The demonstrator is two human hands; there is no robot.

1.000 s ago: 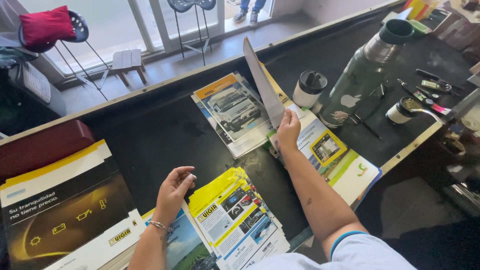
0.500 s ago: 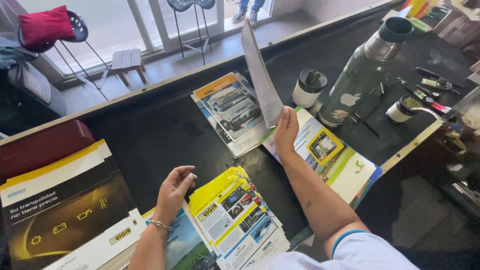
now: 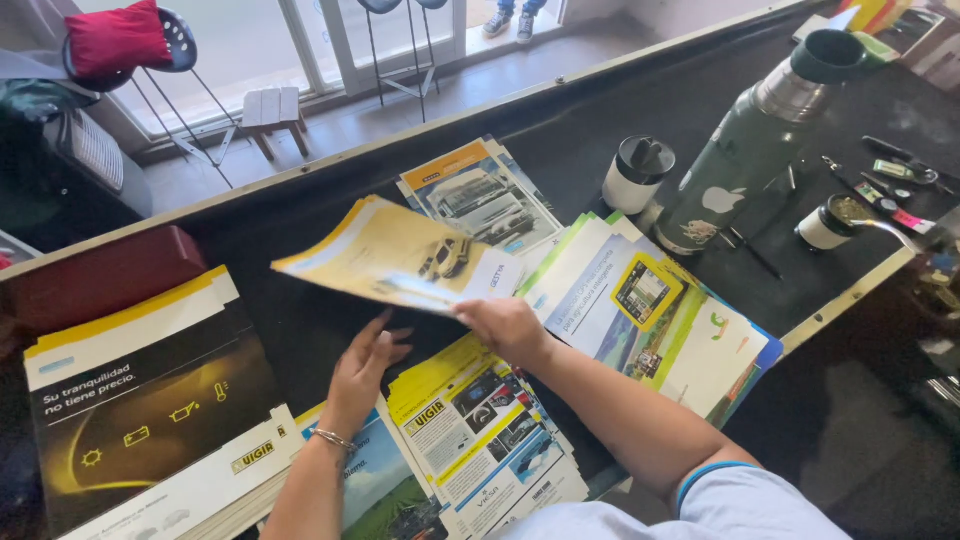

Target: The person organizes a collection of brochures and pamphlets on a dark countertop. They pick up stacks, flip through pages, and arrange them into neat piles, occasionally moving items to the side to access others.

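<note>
Holding 1 yellow leaflet (image 3: 400, 255), R grip (image 3: 508, 325)

The right hand (image 3: 508, 325) is carrying a yellow leaflet (image 3: 400, 255) across from the green-edged pile (image 3: 650, 310), where a second ago it was lifting the sheet upright. The leaflet is now lying nearly flat in the air above the desk (image 3: 300, 320). The left hand (image 3: 362, 372) is opening and rising beneath it, fingers (image 3: 385, 335) spreading.
</note>
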